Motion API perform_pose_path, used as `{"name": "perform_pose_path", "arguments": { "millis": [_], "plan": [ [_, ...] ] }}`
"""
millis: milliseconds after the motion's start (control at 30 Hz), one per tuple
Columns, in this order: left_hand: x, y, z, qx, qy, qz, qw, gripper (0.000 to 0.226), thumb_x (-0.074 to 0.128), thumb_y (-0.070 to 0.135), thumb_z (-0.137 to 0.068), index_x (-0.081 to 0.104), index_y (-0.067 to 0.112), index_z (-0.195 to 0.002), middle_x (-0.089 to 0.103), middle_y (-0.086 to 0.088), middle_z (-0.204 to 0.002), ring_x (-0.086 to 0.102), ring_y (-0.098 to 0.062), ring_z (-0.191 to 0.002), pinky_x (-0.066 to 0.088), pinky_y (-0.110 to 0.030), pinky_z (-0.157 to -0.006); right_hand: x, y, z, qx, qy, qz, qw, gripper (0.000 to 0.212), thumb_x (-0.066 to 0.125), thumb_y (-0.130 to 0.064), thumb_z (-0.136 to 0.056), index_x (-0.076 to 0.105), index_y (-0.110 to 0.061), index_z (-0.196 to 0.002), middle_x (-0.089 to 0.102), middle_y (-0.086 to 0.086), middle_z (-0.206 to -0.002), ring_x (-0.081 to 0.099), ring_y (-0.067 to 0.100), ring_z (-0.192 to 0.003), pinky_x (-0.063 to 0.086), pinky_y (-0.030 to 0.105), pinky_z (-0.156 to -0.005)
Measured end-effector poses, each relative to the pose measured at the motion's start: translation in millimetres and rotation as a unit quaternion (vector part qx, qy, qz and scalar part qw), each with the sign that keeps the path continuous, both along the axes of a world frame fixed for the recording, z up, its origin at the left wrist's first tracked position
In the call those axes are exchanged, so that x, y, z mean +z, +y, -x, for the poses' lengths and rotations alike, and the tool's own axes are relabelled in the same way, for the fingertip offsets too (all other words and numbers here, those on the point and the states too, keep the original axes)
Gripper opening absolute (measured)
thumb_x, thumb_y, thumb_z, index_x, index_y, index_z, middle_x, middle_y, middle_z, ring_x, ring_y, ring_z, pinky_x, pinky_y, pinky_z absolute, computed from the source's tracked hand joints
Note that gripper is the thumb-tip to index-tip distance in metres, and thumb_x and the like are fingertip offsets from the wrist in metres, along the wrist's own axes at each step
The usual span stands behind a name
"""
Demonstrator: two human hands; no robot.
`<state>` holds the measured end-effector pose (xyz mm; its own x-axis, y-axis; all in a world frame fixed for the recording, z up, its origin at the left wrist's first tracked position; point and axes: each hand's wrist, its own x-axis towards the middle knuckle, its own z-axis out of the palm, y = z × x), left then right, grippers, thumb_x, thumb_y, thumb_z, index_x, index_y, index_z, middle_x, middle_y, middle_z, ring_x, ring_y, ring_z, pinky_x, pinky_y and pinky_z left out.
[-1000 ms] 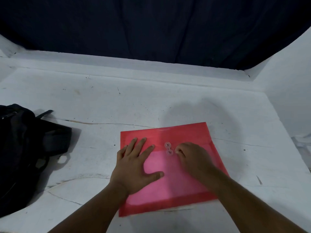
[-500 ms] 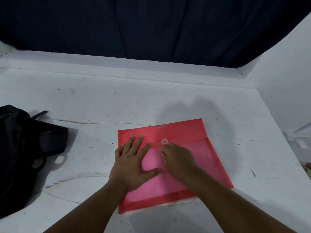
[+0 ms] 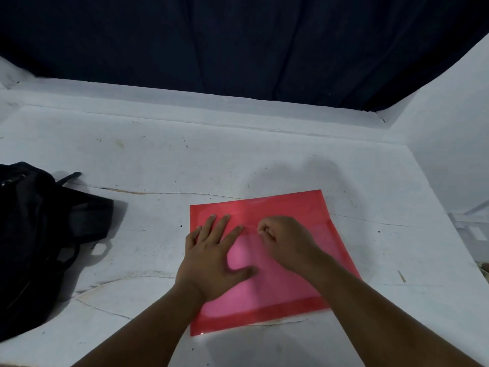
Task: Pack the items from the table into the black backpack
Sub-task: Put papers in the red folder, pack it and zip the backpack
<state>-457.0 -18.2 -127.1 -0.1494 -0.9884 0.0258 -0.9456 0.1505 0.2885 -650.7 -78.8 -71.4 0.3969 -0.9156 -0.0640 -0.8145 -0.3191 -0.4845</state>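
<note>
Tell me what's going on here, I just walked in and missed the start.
A person is fastening a red document envelope on the white table. The left hand presses it flat while the right hand pinches at the closure. The black backpack lies to the left, envelope not yet packed.

We see a scuffed white worktop (image 3: pixel 238 160) carrying a red folder (image 3: pixel 285 292) flat beneath our fingers (image 3: pixel 211 226), and a black backpack (image 3: pixel 39 234) well left of them.
</note>
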Motion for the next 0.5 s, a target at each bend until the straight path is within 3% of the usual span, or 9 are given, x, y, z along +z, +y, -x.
{"name": "perform_pose_path", "arguments": {
  "millis": [133, 200, 400, 500],
  "plan": [
    [0.6, 0.2, -0.1, 0.004, 0.013, 0.004, 1.0, 0.101, 0.027, 0.099, -0.072, 0.024, 0.044, -0.156, 0.007, 0.009, -0.169, -0.006, -0.018, -0.156, 0.003, -0.045, -0.122, 5.5, -1.5, 16.8, -0.003, 0.001, -0.013, 1.0, 0.021, 0.054, -0.02, -0.093, 0.061, -0.023, -0.074, 0.057, -0.017, -0.07, 0.054, 0.0, -0.065, 0.046, 0.029, -0.059],
    [1.8, 0.2, 0.2, 0.006, 0.009, -0.004, 1.0, 0.101, 0.028, 0.1, -0.072, 0.023, 0.045, -0.156, 0.004, 0.01, -0.169, -0.008, -0.017, -0.156, 0.001, -0.044, -0.122, 1.4, 3.0, 28.2, -0.008, 0.035, -0.012, 0.999, 0.024, 0.053, -0.019, -0.094, 0.054, -0.029, -0.071, 0.049, -0.016, -0.066, 0.048, 0.004, -0.061, 0.045, 0.033, -0.058],
    [3.8, 0.4, 1.1, 0.01, 0.002, -0.008, 1.0, 0.101, 0.027, 0.1, -0.071, 0.02, 0.046, -0.157, 0.002, 0.012, -0.169, -0.011, -0.016, -0.155, 0.0, -0.043, -0.122, -9.8, 15.1, 42.6, -0.017, 0.07, 0.017, 0.997, 0.019, 0.046, -0.022, -0.099, 0.062, -0.021, -0.09, 0.057, -0.009, -0.087, 0.056, 0.013, -0.074, 0.052, 0.035, -0.071],
    [3.8, 0.8, 0.8, 0.008, -0.007, -0.011, 1.0, 0.102, 0.025, 0.1, -0.071, 0.019, 0.046, -0.157, 0.0, 0.012, -0.169, -0.013, -0.015, -0.155, -0.003, -0.041, -0.121, -13.3, 17.6, 32.5, -0.006, 0.106, 0.023, 0.994, 0.02, 0.042, -0.022, -0.101, 0.062, -0.019, -0.101, 0.057, -0.005, -0.098, 0.057, 0.018, -0.078, 0.048, 0.033, -0.07]
  ]
}}
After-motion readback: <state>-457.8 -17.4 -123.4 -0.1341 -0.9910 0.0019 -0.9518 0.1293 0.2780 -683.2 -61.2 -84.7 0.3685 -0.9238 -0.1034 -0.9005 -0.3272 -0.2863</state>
